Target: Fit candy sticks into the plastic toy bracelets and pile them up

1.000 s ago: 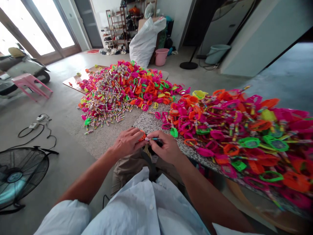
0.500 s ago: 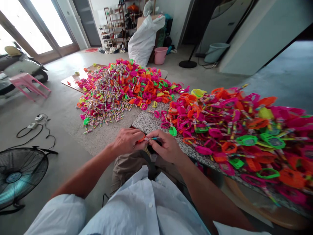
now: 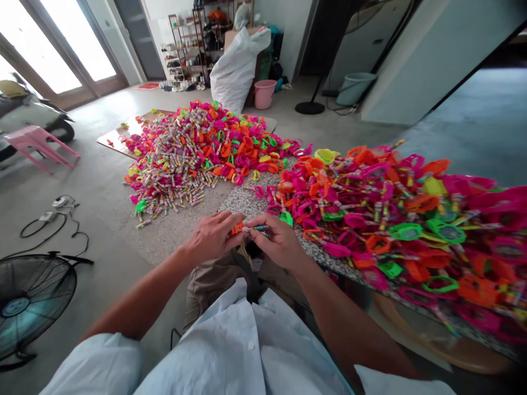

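Note:
My left hand [image 3: 212,237] is closed on an orange plastic piece [image 3: 236,227], perhaps a toy watch, over my lap at the table's near edge. Fingers of my right hand [image 3: 279,241] pinch a small thin candy tube [image 3: 258,227] whose end meets the orange piece. Beyond my hands, a heap of wrapped candy tubes and pink, orange, green and yellow plastic pieces [image 3: 177,159] spreads over the speckled surface. To the right, a second heap of coloured watch-like pieces with tubes [image 3: 370,219] covers the granite table [image 3: 242,202].
A black fan [image 3: 33,307] stands on the floor at the left, below a power strip with cables [image 3: 48,216]. Farther off are a pink stool [image 3: 39,144], a scooter, a white sack [image 3: 234,71], a pink bucket [image 3: 264,93] and shoe racks.
The view has shifted slightly, so the heaps appear a little farther left. Both hands keep their hold, and the orange piece shows more clearly between the left fingers.

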Available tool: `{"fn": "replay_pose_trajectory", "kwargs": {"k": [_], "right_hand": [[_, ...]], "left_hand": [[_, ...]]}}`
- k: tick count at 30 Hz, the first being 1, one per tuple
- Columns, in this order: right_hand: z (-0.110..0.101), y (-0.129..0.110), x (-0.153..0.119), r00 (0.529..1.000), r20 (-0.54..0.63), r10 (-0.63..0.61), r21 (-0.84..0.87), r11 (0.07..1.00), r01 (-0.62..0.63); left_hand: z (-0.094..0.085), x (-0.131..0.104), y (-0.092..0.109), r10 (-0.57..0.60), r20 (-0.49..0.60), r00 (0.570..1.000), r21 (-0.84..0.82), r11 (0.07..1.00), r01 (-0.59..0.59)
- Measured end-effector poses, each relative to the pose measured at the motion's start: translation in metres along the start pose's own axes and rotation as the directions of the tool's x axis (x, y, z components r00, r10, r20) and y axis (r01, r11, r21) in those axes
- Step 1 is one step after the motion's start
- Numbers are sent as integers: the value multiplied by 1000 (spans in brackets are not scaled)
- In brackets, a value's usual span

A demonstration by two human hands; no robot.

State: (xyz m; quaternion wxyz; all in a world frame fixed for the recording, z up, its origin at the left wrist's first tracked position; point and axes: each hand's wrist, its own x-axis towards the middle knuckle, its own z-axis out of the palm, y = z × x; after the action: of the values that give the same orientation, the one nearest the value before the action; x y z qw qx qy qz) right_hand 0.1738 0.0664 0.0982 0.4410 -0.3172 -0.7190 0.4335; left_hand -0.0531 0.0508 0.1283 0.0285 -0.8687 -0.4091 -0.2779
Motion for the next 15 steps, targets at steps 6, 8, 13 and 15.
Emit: {"fn": "replay_pose_trajectory", "kwargs": {"k": [6, 8, 13, 15], "right_hand": [[1, -2, -2, 1000, -28, 14, 9, 1000, -14], [1, -3, -3, 999, -41, 17, 10, 1000, -17], [0, -4, -7, 999, -38, 34, 24, 999, -33], [-1, -6, -7, 999, -37, 40, 29, 999, -39]], "left_hand": [[4, 4, -2, 123, -29, 992, 51, 991, -122], [5, 6, -2, 148, -31, 988, 40, 988, -147], [3, 10, 1, 179, -9, 984, -1, 984, -179], [4, 13, 2, 184, -7, 983, -19, 983, -185]]}}
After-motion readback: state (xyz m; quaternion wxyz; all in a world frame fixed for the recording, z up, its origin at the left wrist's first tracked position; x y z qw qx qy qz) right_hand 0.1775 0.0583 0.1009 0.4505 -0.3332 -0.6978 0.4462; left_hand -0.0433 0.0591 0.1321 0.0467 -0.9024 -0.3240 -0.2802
